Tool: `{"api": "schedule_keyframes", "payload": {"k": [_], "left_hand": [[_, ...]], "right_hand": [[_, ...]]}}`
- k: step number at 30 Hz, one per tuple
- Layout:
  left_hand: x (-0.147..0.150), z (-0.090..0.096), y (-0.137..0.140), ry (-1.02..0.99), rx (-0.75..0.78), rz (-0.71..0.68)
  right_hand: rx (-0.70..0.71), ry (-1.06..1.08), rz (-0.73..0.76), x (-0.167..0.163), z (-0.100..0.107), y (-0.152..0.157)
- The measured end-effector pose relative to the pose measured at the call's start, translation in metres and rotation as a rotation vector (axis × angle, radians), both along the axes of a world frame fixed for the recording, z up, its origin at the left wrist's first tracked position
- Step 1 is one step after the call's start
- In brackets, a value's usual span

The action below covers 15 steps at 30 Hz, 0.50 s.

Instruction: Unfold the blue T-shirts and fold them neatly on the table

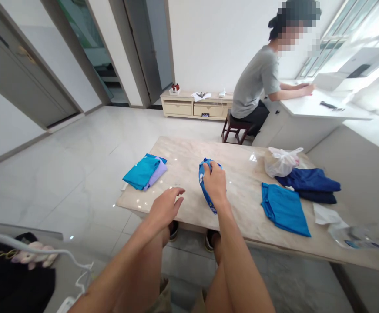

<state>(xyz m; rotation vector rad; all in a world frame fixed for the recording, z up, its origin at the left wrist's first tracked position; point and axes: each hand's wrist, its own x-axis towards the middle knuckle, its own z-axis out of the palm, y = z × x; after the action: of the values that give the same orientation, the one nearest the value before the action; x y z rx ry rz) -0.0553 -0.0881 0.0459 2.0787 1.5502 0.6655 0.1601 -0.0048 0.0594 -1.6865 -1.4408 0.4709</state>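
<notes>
My right hand (pixel 216 180) grips a bundled piece of blue patterned cloth (pixel 203 184) over the middle of the marble-topped table (pixel 189 150); its exact kind I cannot make out. Held out to the left of it, my left hand (pixel 168 203) has its fingers apart and touches nothing. Beyond that hand, at the table's left end, lies a small stack of folded cloth, with a teal piece (pixel 142 173) on top and a lilac piece (pixel 156 174) showing beneath. On the right side rests a folded bright blue cloth (pixel 285 208).
Behind the blue cloth are folded navy cloths (pixel 310 180) and a tied white plastic bag (pixel 282 161). A clear plastic bottle (pixel 359 237) lies at the right end beside white tissue (pixel 328 215). Across the room a person (pixel 254 82) sits on a stool (pixel 236 126) at a white desk (pixel 316 104).
</notes>
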Motion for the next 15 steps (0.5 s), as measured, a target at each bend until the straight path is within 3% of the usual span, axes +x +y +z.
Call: {"api": "schedule_keyframes", "payload": {"k": [4, 7, 11, 15], "left_hand": [[0.066, 0.016, 0.081, -0.319, -0.078, -0.044], [0.104, 0.010, 0.116, -0.514, -0.208, -0.087], [0.117, -0.010, 0.127, -0.728, -0.650, -0.116], [0.094, -0.015, 0.124, -0.884, -0.977, -0.011]], "right_hand": [[0.009, -0.104, -0.025, 0.022, 0.011, -0.018], [0.064, -0.076, -0.083, 0.031, 0.012, -0.024], [0.046, -0.055, -0.080, 0.027, 0.007, -0.026], [-0.018, -0.070, 0.017, 0.019, 0.006, -0.027]]}}
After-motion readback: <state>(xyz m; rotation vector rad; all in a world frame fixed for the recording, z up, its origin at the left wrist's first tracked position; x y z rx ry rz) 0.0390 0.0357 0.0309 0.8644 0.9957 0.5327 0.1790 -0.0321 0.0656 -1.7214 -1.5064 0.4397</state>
